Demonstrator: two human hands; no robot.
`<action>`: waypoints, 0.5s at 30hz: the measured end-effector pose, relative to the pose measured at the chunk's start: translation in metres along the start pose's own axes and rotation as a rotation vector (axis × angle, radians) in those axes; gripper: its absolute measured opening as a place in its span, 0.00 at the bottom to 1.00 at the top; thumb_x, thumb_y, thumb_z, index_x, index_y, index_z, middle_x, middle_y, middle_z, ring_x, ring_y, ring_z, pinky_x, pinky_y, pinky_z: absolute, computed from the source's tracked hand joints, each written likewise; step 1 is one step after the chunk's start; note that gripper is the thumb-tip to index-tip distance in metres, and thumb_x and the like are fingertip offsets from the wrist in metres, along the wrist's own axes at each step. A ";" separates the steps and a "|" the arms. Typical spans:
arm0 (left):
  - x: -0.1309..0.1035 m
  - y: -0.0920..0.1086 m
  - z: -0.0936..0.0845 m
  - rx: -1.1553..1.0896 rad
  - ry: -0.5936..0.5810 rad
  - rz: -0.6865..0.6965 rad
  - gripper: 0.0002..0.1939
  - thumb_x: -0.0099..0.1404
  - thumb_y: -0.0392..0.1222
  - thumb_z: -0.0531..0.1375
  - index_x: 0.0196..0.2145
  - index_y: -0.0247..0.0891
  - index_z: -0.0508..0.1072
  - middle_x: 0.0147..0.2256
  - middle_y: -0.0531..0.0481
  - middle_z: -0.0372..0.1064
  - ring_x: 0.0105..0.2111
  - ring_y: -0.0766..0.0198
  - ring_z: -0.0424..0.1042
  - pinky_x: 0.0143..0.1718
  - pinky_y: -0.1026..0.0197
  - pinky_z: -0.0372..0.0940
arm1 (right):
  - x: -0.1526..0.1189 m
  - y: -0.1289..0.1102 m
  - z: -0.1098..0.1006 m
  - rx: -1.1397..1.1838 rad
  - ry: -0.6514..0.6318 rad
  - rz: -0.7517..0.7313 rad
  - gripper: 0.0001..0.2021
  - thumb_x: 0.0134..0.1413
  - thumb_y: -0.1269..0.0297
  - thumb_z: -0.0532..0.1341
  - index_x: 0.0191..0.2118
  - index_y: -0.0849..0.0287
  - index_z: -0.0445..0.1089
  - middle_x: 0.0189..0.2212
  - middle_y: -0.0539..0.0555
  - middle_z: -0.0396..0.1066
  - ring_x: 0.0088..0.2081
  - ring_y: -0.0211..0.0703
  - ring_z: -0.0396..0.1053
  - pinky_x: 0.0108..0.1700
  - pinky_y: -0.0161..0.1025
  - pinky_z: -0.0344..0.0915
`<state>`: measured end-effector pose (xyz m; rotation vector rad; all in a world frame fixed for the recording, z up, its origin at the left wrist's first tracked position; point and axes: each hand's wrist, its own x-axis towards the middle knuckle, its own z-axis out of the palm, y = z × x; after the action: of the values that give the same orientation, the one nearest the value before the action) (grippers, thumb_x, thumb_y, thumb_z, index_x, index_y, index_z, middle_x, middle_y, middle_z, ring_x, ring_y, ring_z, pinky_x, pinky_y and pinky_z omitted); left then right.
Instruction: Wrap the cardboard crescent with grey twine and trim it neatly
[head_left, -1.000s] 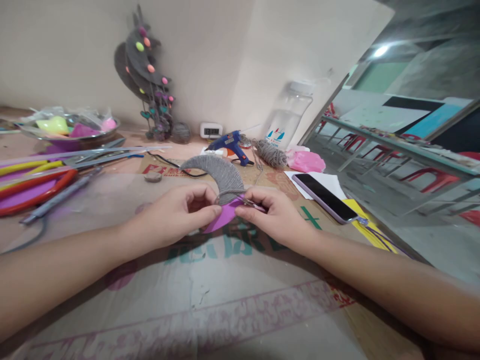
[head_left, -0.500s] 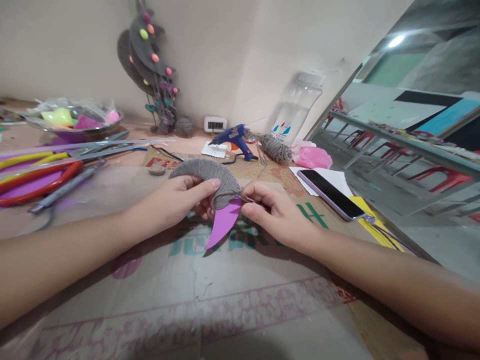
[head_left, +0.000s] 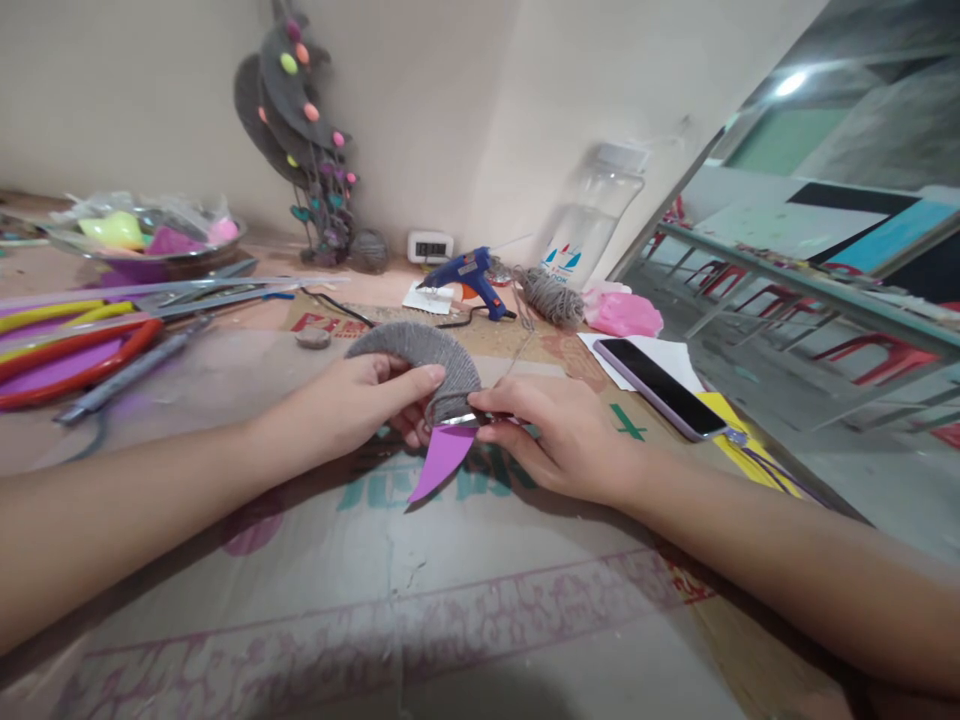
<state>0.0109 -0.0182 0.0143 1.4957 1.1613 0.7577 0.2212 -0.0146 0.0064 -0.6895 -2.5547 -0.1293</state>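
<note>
A purple crescent [head_left: 444, 465], wrapped in grey yarn [head_left: 424, 348] over its upper part, is held above the cardboard. My left hand [head_left: 386, 395] pinches it from the left, thumb on the front of the wrapping and fingers behind. Against the lower edge of the wrapping lies a thin, shiny metal tool [head_left: 459, 420], its kind not clear. My right hand [head_left: 551, 425] grips this tool between thumb and fingers at the crescent's right edge; the tool's rear part is hidden. A strand of yarn runs upward from near my right hand.
Behind lie a blue glue gun [head_left: 469, 280], a yarn bundle [head_left: 551, 297], a small clock [head_left: 430, 247] and a water bottle [head_left: 589, 225]. A phone [head_left: 660, 388] is at right; scissors [head_left: 139, 350] and a metal bowl [head_left: 202, 262] at left. Decorated crescents [head_left: 289, 130] hang on the wall.
The shiny metal tool now shows across the crescent, below the wrapping. My right hand has shifted slightly down, and the yarn loops lie closer to the wrapping. My left hand is nearly still.
</note>
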 end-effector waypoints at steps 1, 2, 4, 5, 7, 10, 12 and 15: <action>0.000 0.000 0.000 0.003 -0.004 -0.001 0.18 0.60 0.49 0.55 0.19 0.36 0.68 0.18 0.53 0.69 0.19 0.68 0.68 0.24 0.67 0.63 | 0.000 0.000 0.000 -0.028 -0.003 -0.016 0.11 0.60 0.61 0.54 0.40 0.62 0.67 0.28 0.52 0.71 0.29 0.36 0.66 0.32 0.33 0.58; 0.000 0.000 -0.001 0.005 -0.008 -0.003 0.18 0.60 0.49 0.55 0.19 0.36 0.68 0.17 0.53 0.69 0.19 0.68 0.68 0.24 0.66 0.64 | 0.000 0.000 0.000 -0.053 -0.005 -0.035 0.11 0.60 0.61 0.54 0.40 0.62 0.67 0.27 0.52 0.71 0.29 0.36 0.66 0.31 0.33 0.57; 0.001 0.000 -0.001 0.005 -0.012 -0.010 0.18 0.60 0.49 0.55 0.18 0.36 0.68 0.17 0.53 0.68 0.19 0.68 0.68 0.25 0.66 0.64 | 0.001 -0.001 0.001 -0.089 -0.006 -0.067 0.10 0.61 0.61 0.53 0.39 0.62 0.67 0.27 0.51 0.70 0.29 0.36 0.66 0.32 0.33 0.57; 0.001 -0.001 -0.001 -0.002 -0.015 -0.010 0.18 0.60 0.48 0.55 0.18 0.36 0.68 0.17 0.53 0.68 0.19 0.68 0.68 0.25 0.65 0.64 | 0.000 -0.001 0.001 -0.100 -0.005 -0.075 0.10 0.61 0.61 0.53 0.39 0.62 0.67 0.27 0.51 0.70 0.29 0.36 0.66 0.32 0.33 0.57; 0.002 -0.002 -0.002 -0.018 -0.028 -0.010 0.17 0.60 0.48 0.55 0.19 0.36 0.68 0.17 0.53 0.68 0.19 0.67 0.68 0.25 0.65 0.65 | 0.000 -0.001 0.002 -0.109 -0.006 -0.084 0.10 0.61 0.62 0.52 0.39 0.63 0.67 0.27 0.51 0.70 0.30 0.36 0.66 0.32 0.33 0.57; 0.003 -0.004 -0.002 -0.038 -0.057 0.007 0.17 0.60 0.48 0.55 0.19 0.36 0.69 0.17 0.53 0.67 0.19 0.67 0.68 0.25 0.65 0.65 | 0.000 -0.001 0.002 -0.107 -0.016 -0.094 0.10 0.61 0.63 0.52 0.39 0.63 0.66 0.28 0.52 0.70 0.29 0.35 0.66 0.32 0.33 0.57; 0.003 -0.005 -0.002 -0.060 -0.077 0.012 0.17 0.59 0.48 0.56 0.19 0.35 0.69 0.17 0.53 0.67 0.19 0.68 0.67 0.25 0.65 0.65 | 0.000 -0.001 0.002 -0.114 -0.018 -0.094 0.10 0.61 0.63 0.52 0.38 0.62 0.67 0.28 0.51 0.71 0.29 0.36 0.66 0.32 0.33 0.57; 0.003 -0.006 -0.003 -0.100 -0.102 0.002 0.17 0.60 0.48 0.55 0.19 0.35 0.69 0.17 0.53 0.67 0.18 0.69 0.67 0.25 0.67 0.64 | 0.001 -0.002 0.001 -0.126 -0.001 -0.078 0.10 0.60 0.62 0.53 0.38 0.62 0.67 0.26 0.51 0.70 0.28 0.36 0.66 0.30 0.33 0.56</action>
<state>0.0079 -0.0143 0.0086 1.4356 1.0309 0.7228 0.2192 -0.0154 0.0056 -0.6366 -2.5918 -0.3180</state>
